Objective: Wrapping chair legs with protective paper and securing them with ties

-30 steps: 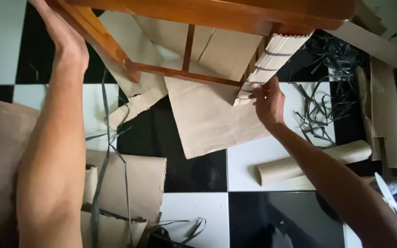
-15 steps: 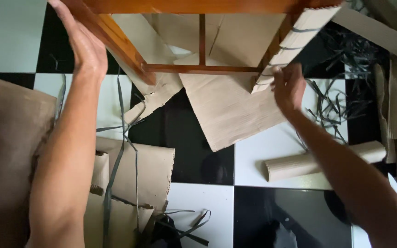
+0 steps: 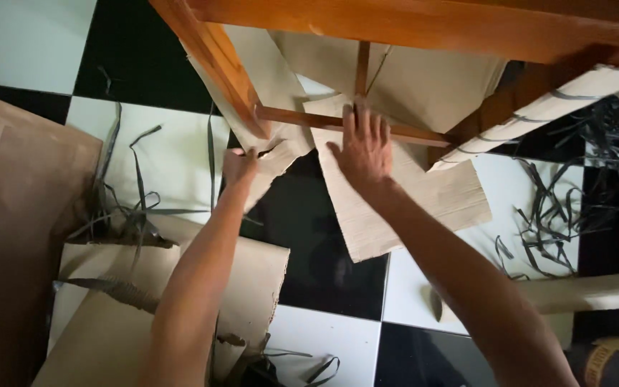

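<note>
Your right hand (image 3: pixel 364 147) lies spread flat on cardboard (image 3: pixel 395 208), centre frame; left hand (image 3: pixel 240 166) pinches a torn strip (image 3: pixel 274 159), fingers partly hidden.

- Wooden frame (image 3: pixel 424 29) sits at twelve o'clock, above the floor (image 3: pixel 23 43), with its crossbar (image 3: pixel 302 120) running toward three o'clock.
- Right hand (image 3: pixel 364 147) lies flat on the cardboard sheet (image 3: pixel 402 201) at centre, fingertips touching the crossbar.
- Left hand (image 3: pixel 239 166) is at nine o'clock of the right one, beside the frame's leg (image 3: pixel 216 64) — on a torn cardboard strip (image 3: pixel 275 159).
- Wrapped leg (image 3: pixel 539 115) is at two o'clock.
- Loose straps (image 3: pixel 546 208) lie at three o'clock; a cardboard roll (image 3: pixel 582 294) at four.
- More cardboard (image 3: pixel 109 315) lies at seven o'clock.
</note>
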